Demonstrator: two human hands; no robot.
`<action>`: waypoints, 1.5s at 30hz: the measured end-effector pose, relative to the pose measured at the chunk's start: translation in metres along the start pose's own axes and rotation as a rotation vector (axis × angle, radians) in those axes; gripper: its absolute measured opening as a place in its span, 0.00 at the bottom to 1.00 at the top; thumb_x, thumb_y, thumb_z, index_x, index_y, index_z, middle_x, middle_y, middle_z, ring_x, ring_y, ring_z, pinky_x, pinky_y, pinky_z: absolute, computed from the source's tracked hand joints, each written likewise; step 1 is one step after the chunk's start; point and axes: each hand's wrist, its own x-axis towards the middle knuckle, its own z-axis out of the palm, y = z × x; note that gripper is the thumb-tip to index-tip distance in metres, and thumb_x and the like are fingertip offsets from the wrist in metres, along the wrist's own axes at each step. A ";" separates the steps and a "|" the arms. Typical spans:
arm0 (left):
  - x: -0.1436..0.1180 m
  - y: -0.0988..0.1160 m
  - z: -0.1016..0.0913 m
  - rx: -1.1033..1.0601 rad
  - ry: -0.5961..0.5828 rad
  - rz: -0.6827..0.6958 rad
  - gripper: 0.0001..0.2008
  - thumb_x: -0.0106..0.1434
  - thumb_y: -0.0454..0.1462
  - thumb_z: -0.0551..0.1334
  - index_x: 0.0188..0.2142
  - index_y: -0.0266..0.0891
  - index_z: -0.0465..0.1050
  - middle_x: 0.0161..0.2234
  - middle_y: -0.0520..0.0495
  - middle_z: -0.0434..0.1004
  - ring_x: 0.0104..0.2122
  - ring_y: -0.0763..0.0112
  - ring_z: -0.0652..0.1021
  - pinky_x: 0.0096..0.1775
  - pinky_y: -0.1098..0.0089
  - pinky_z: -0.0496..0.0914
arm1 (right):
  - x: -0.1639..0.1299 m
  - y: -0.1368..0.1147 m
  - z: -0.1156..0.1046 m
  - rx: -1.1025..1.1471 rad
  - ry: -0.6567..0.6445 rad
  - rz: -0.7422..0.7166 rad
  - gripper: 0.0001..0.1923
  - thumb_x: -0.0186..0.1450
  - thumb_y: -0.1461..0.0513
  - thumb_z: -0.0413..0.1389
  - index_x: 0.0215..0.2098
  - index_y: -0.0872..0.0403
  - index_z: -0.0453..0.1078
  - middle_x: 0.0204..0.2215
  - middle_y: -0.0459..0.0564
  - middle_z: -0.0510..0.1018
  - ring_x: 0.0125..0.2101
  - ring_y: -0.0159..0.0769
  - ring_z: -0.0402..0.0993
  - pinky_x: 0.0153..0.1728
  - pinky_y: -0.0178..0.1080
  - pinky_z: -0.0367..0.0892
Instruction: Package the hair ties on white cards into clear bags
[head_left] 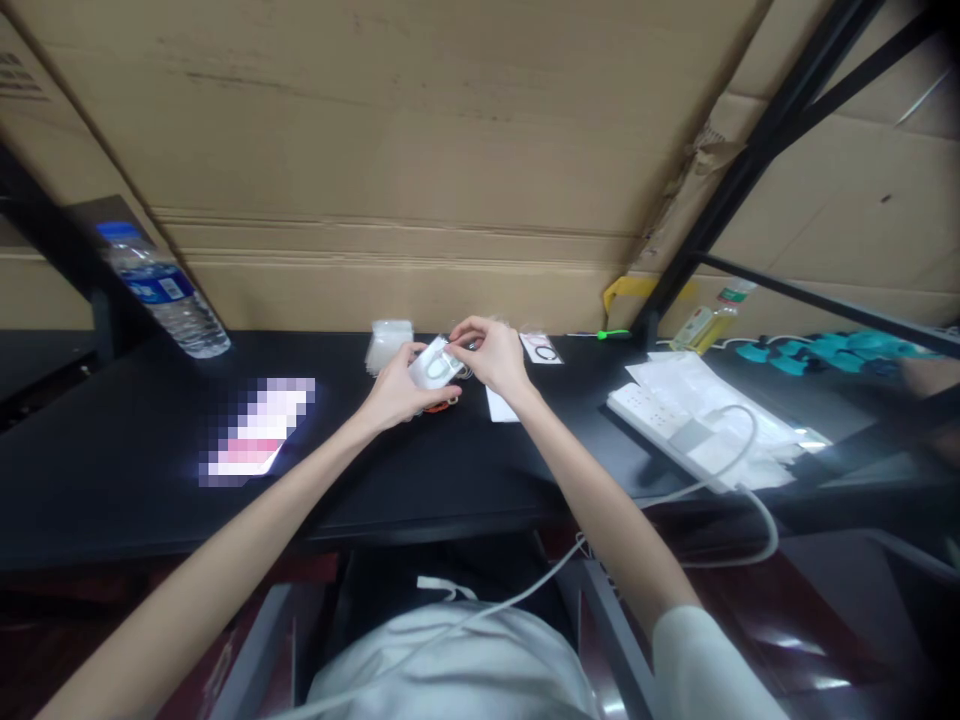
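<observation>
- The left hand gripped a small clear packet from below and from its left side, with the fingers curled round the lower edge.
- The right hand pinched the packet's upper right corner between thumb and fingertips.
- The packet was held just above the desk, at the middle of its far half, between the two hands.
- Its flat face was turned up towards the camera, and its long axis ran tilted — lower left near the left hand, upper right towards the right hand.
- A dark ring shape showed through the packet; what it was could not be told.
- Something small and red-orange lay on the desk just under the hands, mostly hidden.
- A stack of clear packets sat just beyond the left hand, and a single packet with a black ring lay just right of the right hand.
- A white slip lay by the right wrist.
- Well apart to the left stood a water bottle, tilted in the view.
- To the right lay a white power strip with a cable — partly over white plastic bags.
</observation>
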 end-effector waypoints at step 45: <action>0.004 0.005 -0.005 -1.165 -0.553 -0.292 0.36 0.76 0.59 0.46 0.55 0.31 0.76 0.46 0.30 0.83 0.41 0.52 0.85 0.46 0.52 0.80 | 0.002 -0.003 -0.033 0.080 -0.447 -0.101 0.15 0.68 0.52 0.64 0.46 0.53 0.81 0.43 0.52 0.86 0.39 0.37 0.81 0.37 0.37 0.72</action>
